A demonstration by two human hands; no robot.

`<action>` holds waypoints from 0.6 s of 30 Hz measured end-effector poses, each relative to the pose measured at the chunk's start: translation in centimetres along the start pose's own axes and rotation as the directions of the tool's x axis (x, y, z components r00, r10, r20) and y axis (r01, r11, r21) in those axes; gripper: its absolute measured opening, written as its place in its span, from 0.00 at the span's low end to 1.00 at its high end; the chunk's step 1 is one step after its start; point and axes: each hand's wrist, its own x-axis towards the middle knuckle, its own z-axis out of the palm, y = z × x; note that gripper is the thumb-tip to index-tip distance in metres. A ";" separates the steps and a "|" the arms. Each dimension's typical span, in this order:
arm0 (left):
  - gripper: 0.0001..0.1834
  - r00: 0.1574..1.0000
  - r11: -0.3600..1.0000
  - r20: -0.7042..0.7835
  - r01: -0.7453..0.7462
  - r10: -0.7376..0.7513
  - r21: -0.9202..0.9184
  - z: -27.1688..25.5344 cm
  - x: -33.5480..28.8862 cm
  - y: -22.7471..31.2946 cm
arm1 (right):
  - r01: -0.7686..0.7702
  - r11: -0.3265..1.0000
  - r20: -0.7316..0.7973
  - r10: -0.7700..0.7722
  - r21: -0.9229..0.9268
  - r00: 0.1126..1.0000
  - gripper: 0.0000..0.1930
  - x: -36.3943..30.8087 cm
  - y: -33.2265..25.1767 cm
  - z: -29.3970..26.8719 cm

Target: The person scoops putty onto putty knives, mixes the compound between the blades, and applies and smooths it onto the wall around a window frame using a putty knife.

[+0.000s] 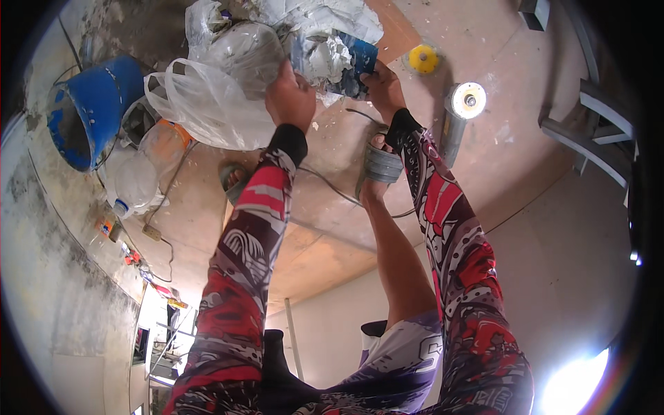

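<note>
Patterned red-and-grey sleeves reach down past a grey sandal [379, 166] on the plywood floor [332, 235]. The left hand [289, 97] is clenched around a clear plastic bag [221, 90], while the right hand [382, 86] grips a crumpled blue-and-white paper sack [339, 52]. Just beside lies a silver angle grinder [458, 117]; farther off, a yellow disc [422, 59] and a blue plastic bucket [97, 104].

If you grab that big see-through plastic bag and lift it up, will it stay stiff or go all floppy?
Probably floppy: the clear plastic bag is thin and crumpled, with loose handle loops, and the left hand is right against it. It likely weighs little itself, though whatever is stuffed inside may make it sag. It could also feel slippery, since its surface looks shiny.
</note>
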 end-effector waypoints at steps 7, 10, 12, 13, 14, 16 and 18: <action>0.24 0.998 0.998 0.019 0.059 -0.060 0.029 1.1 3.7 1.3 | -0.128 0.977 0.083 0.115 0.172 0.990 0.15 -0.7 -0.1 -0.3; 0.28 0.997 0.985 -0.068 0.047 -0.036 0.166 2.1 5.6 2.5 | -0.154 0.961 0.119 0.129 0.231 0.984 0.17 -1.1 -0.2 -0.5; 0.26 0.998 0.990 -0.068 -0.004 0.014 0.144 2.2 7.3 3.4 | -0.142 0.936 0.076 0.124 0.321 0.989 0.17 -1.4 0.0 -0.5; 0.24 0.995 0.992 -0.072 -0.053 0.062 0.117 2.4 8.0 4.0 | -0.122 0.907 0.032 0.120 0.403 0.992 0.17 -1.3 -0.2 -0.8; 0.24 0.998 0.983 0.030 -0.065 0.061 0.174 2.7 8.5 4.7 | -0.106 0.920 0.031 0.102 0.378 0.994 0.17 -0.8 0.4 -1.4; 0.25 0.992 0.962 0.074 -0.115 0.100 0.248 3.8 7.7 5.1 | -0.086 0.910 0.021 0.084 0.405 0.996 0.16 -0.6 1.1 -1.5; 0.28 0.971 0.909 0.149 -0.229 0.188 0.348 4.0 6.7 5.5 | -0.064 0.902 0.008 0.067 0.426 0.998 0.16 -0.7 1.4 -1.8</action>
